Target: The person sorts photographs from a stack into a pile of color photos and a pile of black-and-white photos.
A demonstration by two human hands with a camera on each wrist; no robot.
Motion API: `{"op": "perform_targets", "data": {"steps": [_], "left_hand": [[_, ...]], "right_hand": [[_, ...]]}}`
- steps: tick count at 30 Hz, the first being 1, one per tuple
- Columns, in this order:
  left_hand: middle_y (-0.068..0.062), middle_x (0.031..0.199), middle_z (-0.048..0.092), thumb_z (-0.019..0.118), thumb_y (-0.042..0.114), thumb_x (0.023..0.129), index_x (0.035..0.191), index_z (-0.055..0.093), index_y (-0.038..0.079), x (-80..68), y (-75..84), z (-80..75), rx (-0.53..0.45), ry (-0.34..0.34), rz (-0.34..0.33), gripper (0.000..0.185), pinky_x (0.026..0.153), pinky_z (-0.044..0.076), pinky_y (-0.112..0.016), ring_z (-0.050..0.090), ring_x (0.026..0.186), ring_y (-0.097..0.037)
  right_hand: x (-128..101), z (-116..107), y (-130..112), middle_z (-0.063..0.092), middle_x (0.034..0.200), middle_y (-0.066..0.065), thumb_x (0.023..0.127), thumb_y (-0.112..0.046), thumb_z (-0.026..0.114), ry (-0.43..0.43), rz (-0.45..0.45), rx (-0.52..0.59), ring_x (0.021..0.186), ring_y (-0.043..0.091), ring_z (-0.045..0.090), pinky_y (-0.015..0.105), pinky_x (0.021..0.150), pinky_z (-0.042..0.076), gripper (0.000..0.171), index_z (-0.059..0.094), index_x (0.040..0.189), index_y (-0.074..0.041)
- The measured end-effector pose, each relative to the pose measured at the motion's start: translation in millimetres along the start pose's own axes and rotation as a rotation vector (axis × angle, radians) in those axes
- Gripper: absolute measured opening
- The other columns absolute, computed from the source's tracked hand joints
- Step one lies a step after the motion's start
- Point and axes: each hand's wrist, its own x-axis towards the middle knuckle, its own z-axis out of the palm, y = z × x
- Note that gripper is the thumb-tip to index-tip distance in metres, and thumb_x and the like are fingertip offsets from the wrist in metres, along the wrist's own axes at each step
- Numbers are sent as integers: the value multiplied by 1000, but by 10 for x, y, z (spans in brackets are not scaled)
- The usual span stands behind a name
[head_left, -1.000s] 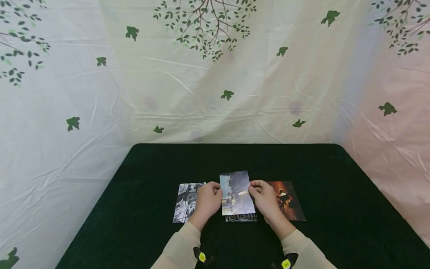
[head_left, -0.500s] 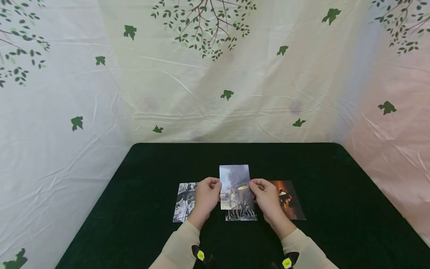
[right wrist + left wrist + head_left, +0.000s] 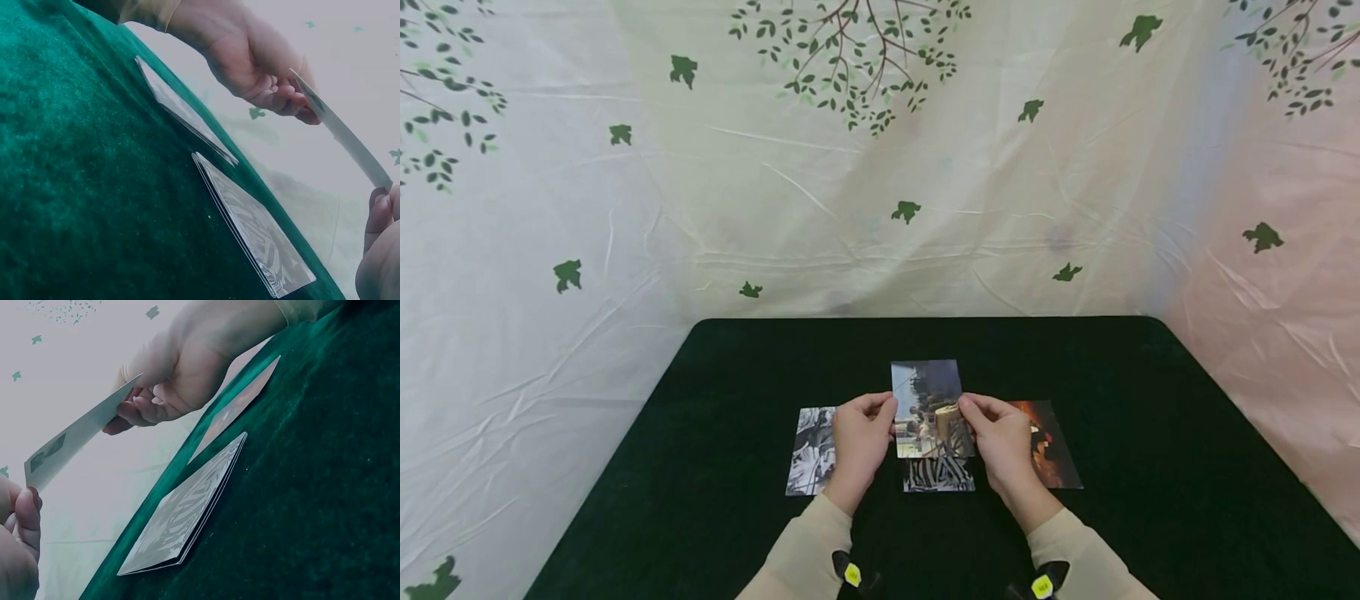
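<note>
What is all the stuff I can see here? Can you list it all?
held photo: 1, grey-blue picture, lifted above the table middle, pinched at both side edges
striped photo stack: 1, black and white, flat on the table under the held photo
grey photo: 1, black and white, flat on the table, left
orange photo: 1, orange and dark, flat on the table, right
table: 1, dark green cloth
sheet: 1, pale with green leaves, behind the table
left hand: 1, pinches the held photo's left edge
right hand: 1, pinches its right edge
</note>
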Motion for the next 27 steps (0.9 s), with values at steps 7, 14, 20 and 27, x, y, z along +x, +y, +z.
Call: {"op": "perform_targets", "data": {"steps": [7, 14, 20, 27], "left_hand": [[0, 78, 69, 69, 20, 89, 97, 76, 13, -7, -12, 18, 16, 36, 5, 12, 51, 52, -28, 63, 57, -15], [-2, 79, 70, 70, 17, 89, 96, 76, 10, -12, 13, 36, -14, 56, 52, 12, 50, 52, -27, 63, 55, -14], [-4, 80, 70, 70, 17, 89, 98, 76, 9, -67, 40, 82, -29, 50, 44, 14, 50, 52, -25, 62, 56, -13], [-4, 83, 71, 71, 17, 88, 104, 75, 10, -191, 102, 233, -92, -40, 23, 18, 50, 50, -23, 62, 58, -14]], "right_hand": [[-9, 7, 25, 68, 107, 7, 87, -33, 71, 23, 1, -18, 88, 19, 60, 25, 66, 51, 31, 73, 107, -10], [-3, 8, -21, 68, 108, 6, 85, -33, 72, 31, -11, -7, 93, 20, 61, 25, 70, 53, 32, 73, 107, -10], [3, -47, -66, 69, 109, 7, 84, -32, 74, 42, -46, -9, 98, 17, 63, 21, 74, 53, 33, 74, 108, -9], [-19, -325, -148, 67, 113, 5, 87, -36, 70, 14, -29, -99, 99, 17, 62, 23, 74, 53, 35, 72, 112, -11]]}}
